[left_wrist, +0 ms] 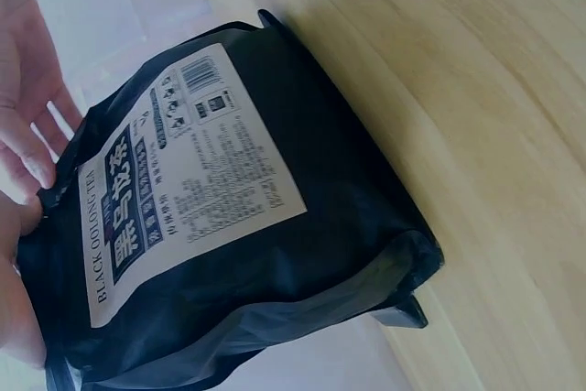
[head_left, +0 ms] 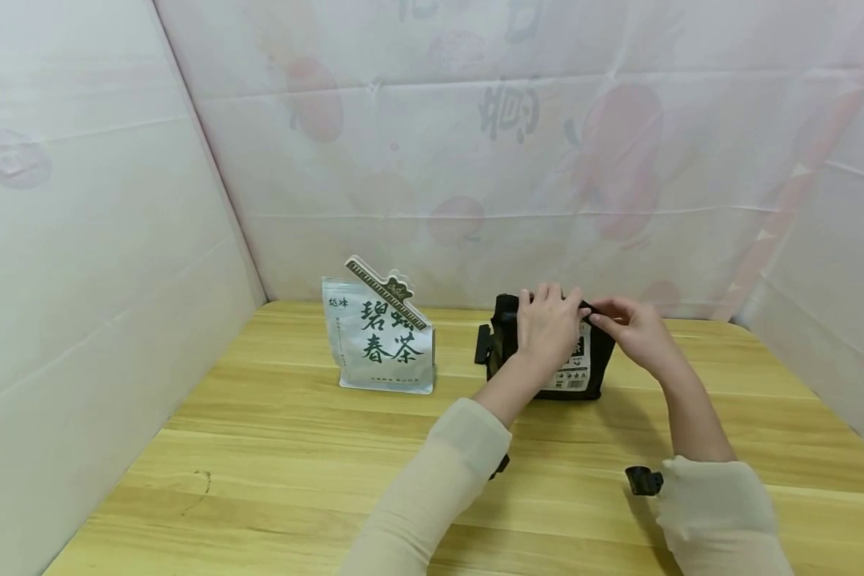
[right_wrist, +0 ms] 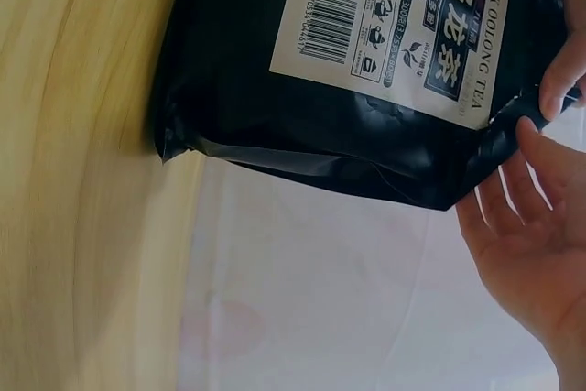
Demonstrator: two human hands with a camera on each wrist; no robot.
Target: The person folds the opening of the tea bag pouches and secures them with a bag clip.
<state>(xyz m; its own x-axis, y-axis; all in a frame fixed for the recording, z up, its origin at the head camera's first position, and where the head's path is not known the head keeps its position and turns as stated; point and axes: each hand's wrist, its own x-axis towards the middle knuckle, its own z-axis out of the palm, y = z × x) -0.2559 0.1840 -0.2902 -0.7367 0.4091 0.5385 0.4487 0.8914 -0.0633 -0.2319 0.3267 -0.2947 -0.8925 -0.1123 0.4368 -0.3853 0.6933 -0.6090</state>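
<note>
A black tea bag (head_left: pixel 605 352), its label reading Black Oolong Tea (left_wrist: pixel 183 180), stands upright on the wooden table. My left hand (head_left: pixel 550 332) lies over its top edge, fingers over the back and thumb in front, gripping the folded rim. At the top right corner my right hand (head_left: pixel 637 334) pinches the rim between thumb and fingers. Both thumbs come close together there in the right wrist view, where the right hand (right_wrist: pixel 531 235) has its other fingers behind the bag. A flat black piece (head_left: pixel 483 344) sticks out at the bag's left side.
Left of the black bag stands a pale tea pouch (head_left: pixel 385 360) with a long wooden-looking clip (head_left: pixel 387 294) slanting across its top right corner. Patterned cloth (head_left: pixel 432 160) hangs behind the wooden table (head_left: pixel 295 480) and along both sides.
</note>
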